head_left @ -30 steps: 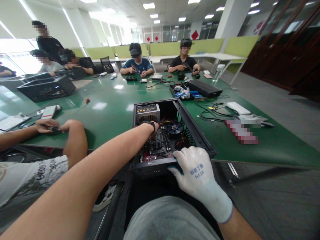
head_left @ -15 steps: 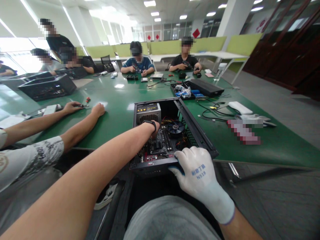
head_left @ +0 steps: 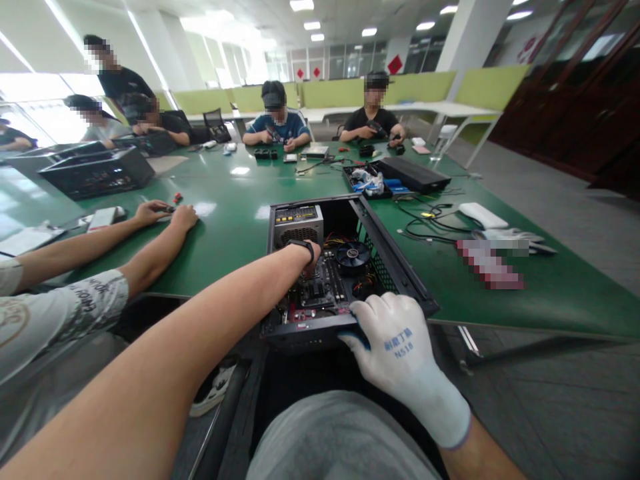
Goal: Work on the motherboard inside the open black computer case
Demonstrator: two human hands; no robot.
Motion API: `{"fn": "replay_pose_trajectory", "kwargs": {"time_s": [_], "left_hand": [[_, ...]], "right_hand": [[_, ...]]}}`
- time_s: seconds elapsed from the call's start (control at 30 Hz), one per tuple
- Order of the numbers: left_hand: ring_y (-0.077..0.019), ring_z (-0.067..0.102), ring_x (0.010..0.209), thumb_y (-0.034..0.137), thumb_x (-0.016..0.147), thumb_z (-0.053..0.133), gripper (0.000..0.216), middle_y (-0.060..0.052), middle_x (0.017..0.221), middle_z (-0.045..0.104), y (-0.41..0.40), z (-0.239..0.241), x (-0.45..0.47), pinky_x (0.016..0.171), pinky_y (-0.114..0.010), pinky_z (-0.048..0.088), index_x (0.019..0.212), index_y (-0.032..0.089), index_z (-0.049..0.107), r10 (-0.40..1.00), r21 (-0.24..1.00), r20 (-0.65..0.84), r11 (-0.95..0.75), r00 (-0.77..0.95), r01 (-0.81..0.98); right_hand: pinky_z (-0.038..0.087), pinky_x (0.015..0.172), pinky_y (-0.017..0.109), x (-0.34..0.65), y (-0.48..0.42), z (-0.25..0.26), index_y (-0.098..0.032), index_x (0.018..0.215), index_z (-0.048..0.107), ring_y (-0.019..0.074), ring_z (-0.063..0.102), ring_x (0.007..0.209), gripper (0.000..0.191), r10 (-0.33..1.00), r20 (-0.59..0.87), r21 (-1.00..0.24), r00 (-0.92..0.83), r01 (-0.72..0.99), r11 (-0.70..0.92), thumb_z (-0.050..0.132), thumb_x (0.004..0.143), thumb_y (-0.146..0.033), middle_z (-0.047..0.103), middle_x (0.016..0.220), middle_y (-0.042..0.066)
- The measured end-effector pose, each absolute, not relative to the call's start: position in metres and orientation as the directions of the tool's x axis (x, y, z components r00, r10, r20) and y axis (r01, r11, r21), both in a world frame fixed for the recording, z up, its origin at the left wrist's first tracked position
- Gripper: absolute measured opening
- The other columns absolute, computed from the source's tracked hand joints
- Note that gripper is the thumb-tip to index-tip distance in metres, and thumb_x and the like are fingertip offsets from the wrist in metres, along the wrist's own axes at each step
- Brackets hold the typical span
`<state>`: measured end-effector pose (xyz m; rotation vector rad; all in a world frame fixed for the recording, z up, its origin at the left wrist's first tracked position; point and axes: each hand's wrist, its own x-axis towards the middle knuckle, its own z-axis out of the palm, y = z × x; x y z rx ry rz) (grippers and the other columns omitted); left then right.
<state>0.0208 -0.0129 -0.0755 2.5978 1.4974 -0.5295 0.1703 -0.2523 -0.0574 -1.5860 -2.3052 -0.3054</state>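
An open black computer case (head_left: 320,333) lies at the near edge of the green table. Into it reaches my bare left hand (head_left: 314,259), a dark band on its wrist, over the motherboard (head_left: 316,291); its fingers are mostly hidden, so what they touch cannot be made out. My right hand (head_left: 393,330), in a white glove with blue print, grips the near wall of the case, fingers over the top and thumb below. Inside, a power supply (head_left: 300,225) sits at the far left, with a round black cooling fan (head_left: 352,256) to the right of my left hand.
Beside me on the left, another person's hands (head_left: 177,217) hold a small object. Black cables (head_left: 425,223), a white box (head_left: 483,215) and a glove (head_left: 510,240) lie to the right. Beyond the case stands an open black tray (head_left: 370,185); several people sit across the green table (head_left: 225,190).
My right hand keeps its grip on the case and my left hand stays inside it with hardly any shift. The neighbour's hands have come closer together.
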Motion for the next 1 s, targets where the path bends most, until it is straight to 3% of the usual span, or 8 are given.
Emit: {"fn": "replay_pose_trajectory", "kwargs": {"time_s": [0.2,0.43,0.6,1.0], "left_hand": [[-0.0305,0.067,0.103,0.044,0.055,0.084,0.064,-0.015,0.108,0.073,-0.030,-0.056,0.028,0.093,-0.032,0.052,0.109,0.011,0.074,0.774,-0.282,-0.530,-0.547,0.347,0.788],[-0.0319,0.066,0.106,0.042,0.053,0.086,0.068,-0.018,0.109,0.073,-0.035,-0.049,0.030,0.096,-0.032,0.050,0.110,0.007,0.073,0.782,-0.238,-0.516,-0.522,0.348,0.819],[-0.0317,0.066,0.107,0.043,0.057,0.084,0.071,-0.019,0.113,0.071,-0.038,-0.046,0.032,0.095,-0.031,0.051,0.115,0.004,0.071,0.779,-0.272,-0.525,-0.534,0.342,0.801],[-0.0291,0.065,0.109,0.041,0.057,0.084,0.068,-0.016,0.116,0.071,-0.035,-0.049,0.029,0.096,-0.029,0.049,0.116,0.010,0.071,0.777,-0.294,-0.515,-0.556,0.362,0.777]], "right_hand": [[0.017,0.070,0.036,0.170,-0.253,-0.058,-0.022,0.095,0.060,0.0226,0.041,0.080,0.028,0.864,0.383,-0.015,-0.327,0.933,0.360,0.061,0.084,-0.048,0.056,0.085,0.005],[0.017,0.070,0.037,0.170,-0.250,-0.059,-0.022,0.096,0.060,0.0226,0.041,0.080,0.029,0.870,0.369,-0.011,-0.326,0.935,0.355,0.059,0.085,-0.049,0.056,0.085,0.006],[0.018,0.071,0.037,0.171,-0.251,-0.059,-0.022,0.097,0.060,0.0231,0.041,0.081,0.030,0.874,0.362,-0.018,-0.324,0.935,0.354,0.057,0.087,-0.050,0.057,0.087,0.006],[0.017,0.070,0.036,0.170,-0.251,-0.059,-0.021,0.096,0.061,0.0217,0.040,0.079,0.029,0.867,0.381,-0.023,-0.322,0.934,0.357,0.058,0.086,-0.049,0.057,0.085,0.006]]}}
